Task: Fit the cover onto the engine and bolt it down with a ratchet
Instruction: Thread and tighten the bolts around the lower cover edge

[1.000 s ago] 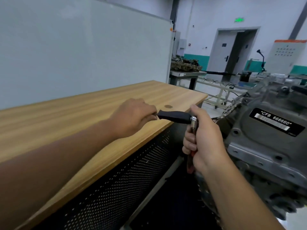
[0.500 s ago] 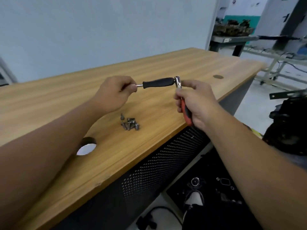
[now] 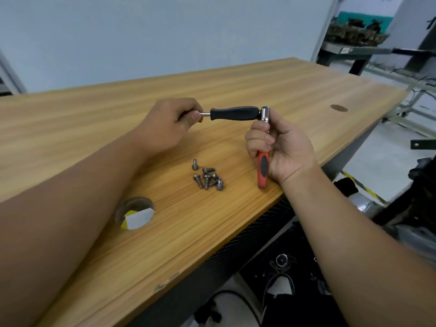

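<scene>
My right hand [image 3: 280,147] grips a ratchet with a red and black handle [image 3: 263,169], held upright above the wooden table [image 3: 283,90]. A black-handled extension bar [image 3: 233,113] sticks out sideways from the ratchet's chrome head [image 3: 265,114]. My left hand [image 3: 172,123] pinches the bar's metal tip between thumb and fingers. Several small steel bolts [image 3: 207,177] lie in a loose pile on the table below the tool. The engine and its cover are mostly out of view; only a dark part shows at the right edge.
A round cable hole [image 3: 134,213] opens in the table near my left forearm, and a smaller capped one [image 3: 339,108] sits at the far right. A white board stands behind the table. Another bench with engine parts [image 3: 354,34] is at the back right.
My view has swung left from the engine to the table, bringing the bolts into sight. Both hands keep hold of the ratchet and the bar, now lower and over the bolts.
</scene>
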Demonstrator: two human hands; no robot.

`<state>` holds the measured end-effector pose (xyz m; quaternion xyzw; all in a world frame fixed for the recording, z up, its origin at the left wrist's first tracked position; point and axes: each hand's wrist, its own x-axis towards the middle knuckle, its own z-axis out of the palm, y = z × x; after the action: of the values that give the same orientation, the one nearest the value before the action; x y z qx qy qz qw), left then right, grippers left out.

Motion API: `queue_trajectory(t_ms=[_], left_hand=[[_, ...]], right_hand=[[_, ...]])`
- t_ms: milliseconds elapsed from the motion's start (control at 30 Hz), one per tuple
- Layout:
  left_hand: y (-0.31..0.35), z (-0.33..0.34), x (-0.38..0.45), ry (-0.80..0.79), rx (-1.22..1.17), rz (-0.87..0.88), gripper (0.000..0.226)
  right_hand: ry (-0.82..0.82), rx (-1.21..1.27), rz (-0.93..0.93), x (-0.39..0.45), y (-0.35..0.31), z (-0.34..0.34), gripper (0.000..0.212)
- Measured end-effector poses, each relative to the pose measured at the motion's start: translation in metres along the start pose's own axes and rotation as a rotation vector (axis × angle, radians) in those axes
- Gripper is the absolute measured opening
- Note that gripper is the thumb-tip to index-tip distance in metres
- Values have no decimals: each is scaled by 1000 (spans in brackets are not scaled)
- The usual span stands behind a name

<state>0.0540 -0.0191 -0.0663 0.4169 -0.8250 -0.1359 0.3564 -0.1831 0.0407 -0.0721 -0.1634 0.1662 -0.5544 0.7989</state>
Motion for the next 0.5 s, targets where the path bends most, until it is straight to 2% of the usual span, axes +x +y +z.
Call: queue_trajectory(t_ms=[233,400,500], left_hand=[[-14,-5,0,-63,-24,-33,18],[-25,-11,-2,-1,-24,-116,21],[-16,-7,-3,-30,-33,-86,22]], right_hand=[[44,-11,40,-2,-1,-3,32],[113,84,-41,-7,-3,-8,32],[151,-7,-88,-5,3,-5,23]])
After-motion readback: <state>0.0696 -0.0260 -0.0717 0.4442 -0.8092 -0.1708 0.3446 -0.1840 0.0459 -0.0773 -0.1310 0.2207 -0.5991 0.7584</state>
